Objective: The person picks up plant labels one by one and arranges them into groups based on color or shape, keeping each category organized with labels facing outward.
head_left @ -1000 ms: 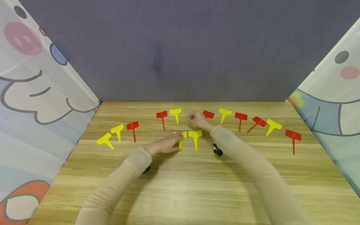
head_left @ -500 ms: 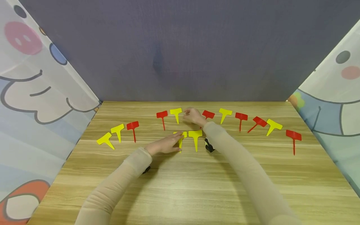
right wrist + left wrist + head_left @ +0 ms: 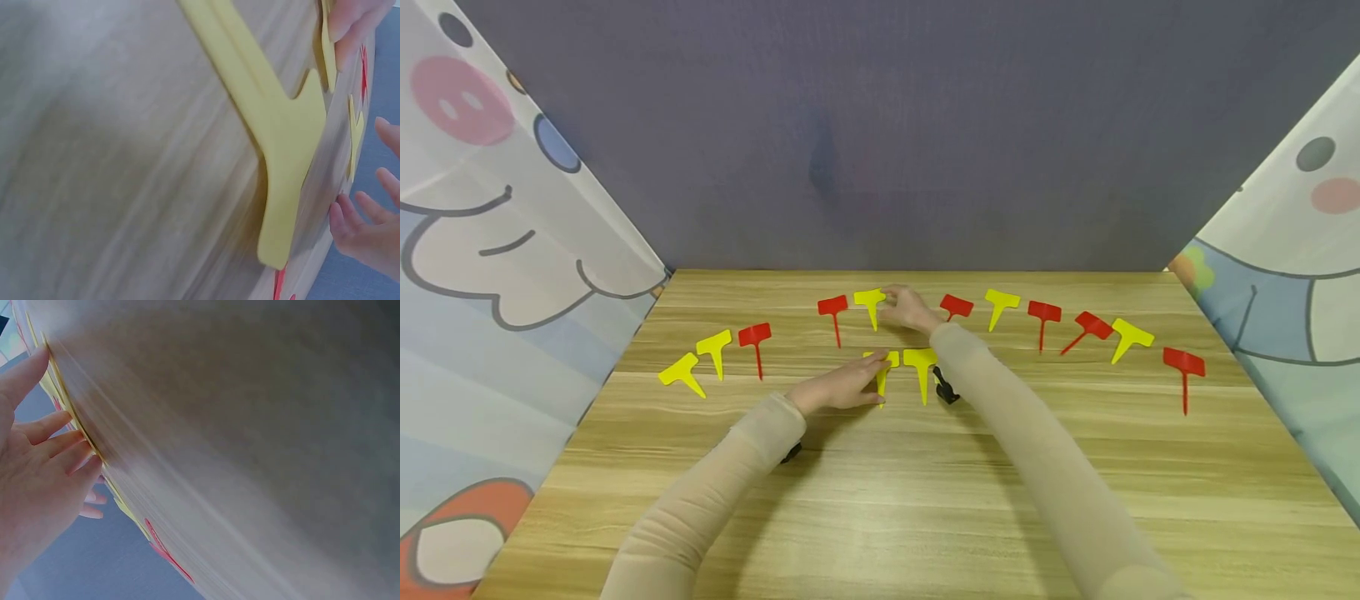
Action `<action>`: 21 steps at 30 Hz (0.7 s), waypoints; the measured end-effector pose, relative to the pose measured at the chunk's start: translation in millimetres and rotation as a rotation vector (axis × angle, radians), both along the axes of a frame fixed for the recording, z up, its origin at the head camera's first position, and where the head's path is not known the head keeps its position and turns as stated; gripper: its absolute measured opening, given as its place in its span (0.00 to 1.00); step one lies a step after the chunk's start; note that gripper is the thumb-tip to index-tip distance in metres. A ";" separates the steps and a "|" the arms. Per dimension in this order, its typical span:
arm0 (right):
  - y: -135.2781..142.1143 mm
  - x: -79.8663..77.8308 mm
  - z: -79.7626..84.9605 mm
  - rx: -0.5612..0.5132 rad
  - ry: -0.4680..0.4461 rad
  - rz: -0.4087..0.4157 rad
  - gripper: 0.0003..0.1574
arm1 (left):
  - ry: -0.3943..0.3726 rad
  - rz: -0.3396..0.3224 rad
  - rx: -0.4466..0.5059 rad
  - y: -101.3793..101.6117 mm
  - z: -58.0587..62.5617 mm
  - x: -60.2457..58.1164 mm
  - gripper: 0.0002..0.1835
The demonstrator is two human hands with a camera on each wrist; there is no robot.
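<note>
My left hand rests with extended fingers over a yellow T-shaped plant label in the front middle of the table, partly covering it. A second yellow plant label lies just right of it, looming large in the right wrist view. Farther back, my right hand reaches with spread, slightly bent fingers, its fingertips right at the right end of the back yellow plant label. In the right wrist view the right hand holds nothing, and that back label stands out beyond its fingers.
Red and yellow plant labels lie in a loose arc across the back of the wooden table. Several are on the right, including a red one; others lie left, such as a yellow one. A grey panel rises behind.
My right hand has moved left along the back, from near the red label to the back yellow label's right end. The left hand stays in place; the labels look unmoved.
</note>
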State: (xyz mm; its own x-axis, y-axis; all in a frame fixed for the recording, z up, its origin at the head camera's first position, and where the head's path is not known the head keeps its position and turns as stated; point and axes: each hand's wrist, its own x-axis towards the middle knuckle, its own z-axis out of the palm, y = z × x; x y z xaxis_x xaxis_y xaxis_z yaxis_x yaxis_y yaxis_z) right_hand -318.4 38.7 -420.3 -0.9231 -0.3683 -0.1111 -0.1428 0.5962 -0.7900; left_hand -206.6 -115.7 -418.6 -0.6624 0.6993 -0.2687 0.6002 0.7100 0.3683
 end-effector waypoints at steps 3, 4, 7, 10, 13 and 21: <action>-1.9 -0.2 -0.3 0.020 0.006 0.018 0.36 | 0.001 0.000 0.003 -0.3 0.8 0.3 0.34; -2.4 -0.2 -0.5 0.029 0.008 0.025 0.37 | 0.001 -0.001 0.004 -0.3 1.0 0.4 0.34; -3.5 -0.7 -1.4 0.058 0.018 0.052 0.38 | 0.005 -0.005 0.002 -0.5 1.0 0.4 0.34; -3.6 -1.1 -2.1 0.077 0.031 0.087 0.38 | 0.006 -0.008 -0.002 -0.6 0.3 0.1 0.34; -3.5 -1.5 -1.9 0.084 0.037 0.117 0.38 | 0.007 -0.009 -0.006 -0.5 -0.2 -0.3 0.34; -4.2 -4.1 -1.6 0.116 0.036 0.184 0.39 | 0.010 -0.005 0.000 -0.6 -0.7 -0.7 0.34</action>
State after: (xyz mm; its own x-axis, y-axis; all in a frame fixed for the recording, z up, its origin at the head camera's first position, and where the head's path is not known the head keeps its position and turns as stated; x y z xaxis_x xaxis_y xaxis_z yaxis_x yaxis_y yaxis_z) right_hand -322.5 34.5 -422.0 -0.8456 -0.5175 -0.1307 -0.2846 0.6443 -0.7098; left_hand -207.3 -116.3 -419.3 -0.6619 0.7024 -0.2617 0.6073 0.7072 0.3620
